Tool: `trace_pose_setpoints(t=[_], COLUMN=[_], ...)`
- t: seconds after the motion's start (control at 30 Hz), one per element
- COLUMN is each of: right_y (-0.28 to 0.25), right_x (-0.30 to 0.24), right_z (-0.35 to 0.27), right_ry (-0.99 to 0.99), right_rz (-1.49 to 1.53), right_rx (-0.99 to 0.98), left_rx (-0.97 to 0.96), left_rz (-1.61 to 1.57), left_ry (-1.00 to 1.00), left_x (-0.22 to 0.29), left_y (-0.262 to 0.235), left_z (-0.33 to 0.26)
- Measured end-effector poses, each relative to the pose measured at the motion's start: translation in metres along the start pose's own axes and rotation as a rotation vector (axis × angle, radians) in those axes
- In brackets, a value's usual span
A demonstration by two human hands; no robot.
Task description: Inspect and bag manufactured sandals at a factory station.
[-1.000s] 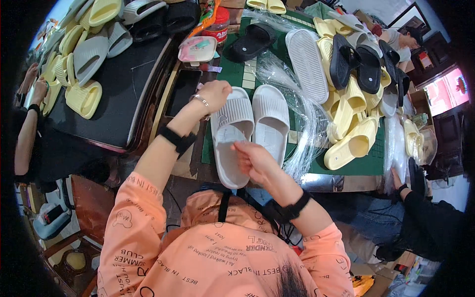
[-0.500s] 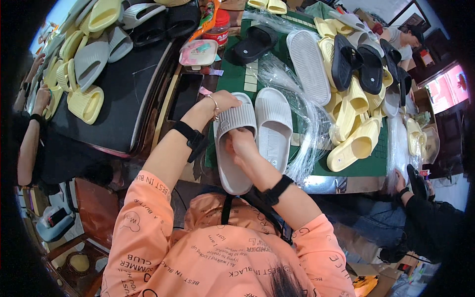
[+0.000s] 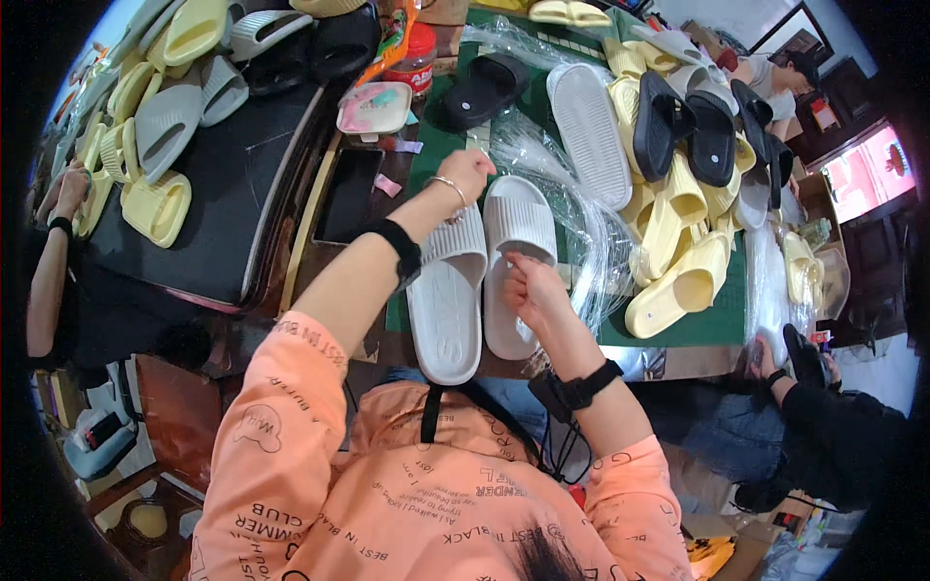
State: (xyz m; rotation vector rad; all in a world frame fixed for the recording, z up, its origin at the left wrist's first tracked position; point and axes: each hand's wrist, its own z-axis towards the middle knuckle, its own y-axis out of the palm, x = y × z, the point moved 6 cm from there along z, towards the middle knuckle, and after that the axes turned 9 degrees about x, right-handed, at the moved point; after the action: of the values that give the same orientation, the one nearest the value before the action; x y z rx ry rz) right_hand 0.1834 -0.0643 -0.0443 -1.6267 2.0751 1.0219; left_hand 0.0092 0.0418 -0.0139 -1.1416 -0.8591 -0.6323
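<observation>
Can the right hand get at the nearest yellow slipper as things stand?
Probably yes: the yellow slipper seems to have nothing on top, and only loose clear film appears to lie between it and the right hand.

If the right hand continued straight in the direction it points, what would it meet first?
Most likely the ribbed strap of the grey slipper beneath it: the strap's lower edge is just ahead of the right hand. Depth is unclear, so it might pass under or over instead.

Bright, even light on green mat — glare streaks plastic wrap; fisheye bends edges, corners black.
</observation>
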Motion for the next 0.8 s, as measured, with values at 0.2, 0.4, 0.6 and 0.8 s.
trace_pose_setpoints(t=[0.2,0.4,0.6,0.8], right_y=[0.021,0.027,0.030,0.025], right_x=[-0.005,-0.010,-0.010,-0.007], right_z=[0.030,0.033,0.035,0.028], right_ry=[-0.144,-0.257,-0.232,-0.245], right_rz=[0.143,0.141,0.197,0.201], right_rx=[0.000,-0.106,-0.177,-0.105], left_rx=[-0.294,-0.280,-0.346,-0.332], left_rz=[0.198,0.244,0.077,0.134], left_ry=[-0.042,-0.161,-0.222,-0.233], left_x=[-0.007,-0.007,-0.009,-0.012], left_y=[0.037,0.043,0.045,0.047], left_z=[-0.006,-0.006,-0.006,-0.004])
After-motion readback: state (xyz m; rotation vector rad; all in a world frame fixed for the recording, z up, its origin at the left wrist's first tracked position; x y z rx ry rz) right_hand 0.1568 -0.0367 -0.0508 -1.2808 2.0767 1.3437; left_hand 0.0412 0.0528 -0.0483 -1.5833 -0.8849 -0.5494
